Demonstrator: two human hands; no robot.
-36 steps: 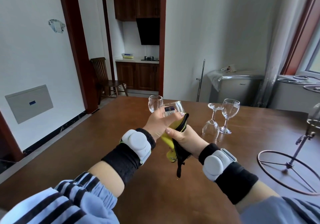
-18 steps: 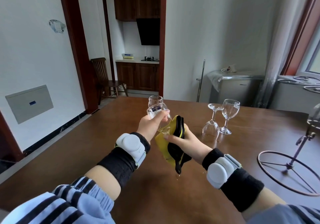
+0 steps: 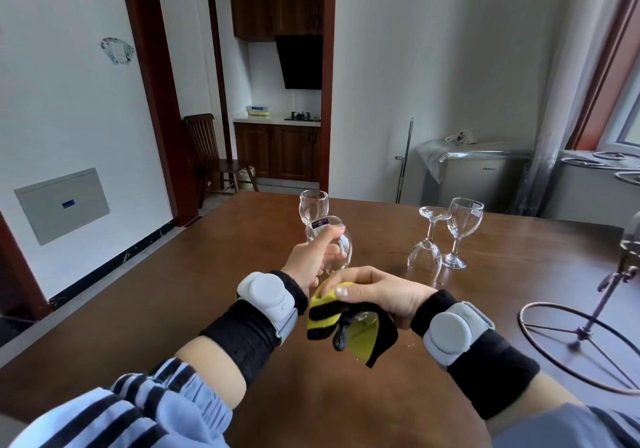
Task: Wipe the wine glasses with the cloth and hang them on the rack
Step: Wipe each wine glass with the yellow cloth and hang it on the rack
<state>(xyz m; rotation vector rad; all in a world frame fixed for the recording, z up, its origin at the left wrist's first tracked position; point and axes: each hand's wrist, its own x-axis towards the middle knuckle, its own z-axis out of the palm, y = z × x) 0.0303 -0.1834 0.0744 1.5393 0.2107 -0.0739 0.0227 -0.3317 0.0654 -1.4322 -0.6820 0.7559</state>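
My left hand (image 3: 308,260) grips the bowl of a clear wine glass (image 3: 330,240) above the brown table (image 3: 173,309), its mouth pointing away from me. My right hand (image 3: 377,290) holds a yellow and black cloth (image 3: 346,326) wrapped round the glass's stem and foot, which show through the folds. Three more glasses stand farther back: an upright one (image 3: 313,205) behind my left hand, one upside down (image 3: 426,253), and an upright one (image 3: 462,229) beside it. The metal rack (image 3: 588,330) stands at the right with its ring base on the table.
The rack's upper arms and a hanging glass (image 3: 632,236) reach in at the right edge. Behind the table are a covered appliance (image 3: 478,170), a mop handle (image 3: 403,160), and a doorway to a kitchen with a wooden chair (image 3: 211,157).
The glass has been turned and tilted in my left hand. My right hand slid the cloth down from the bowl to the stem and foot, closer to me.
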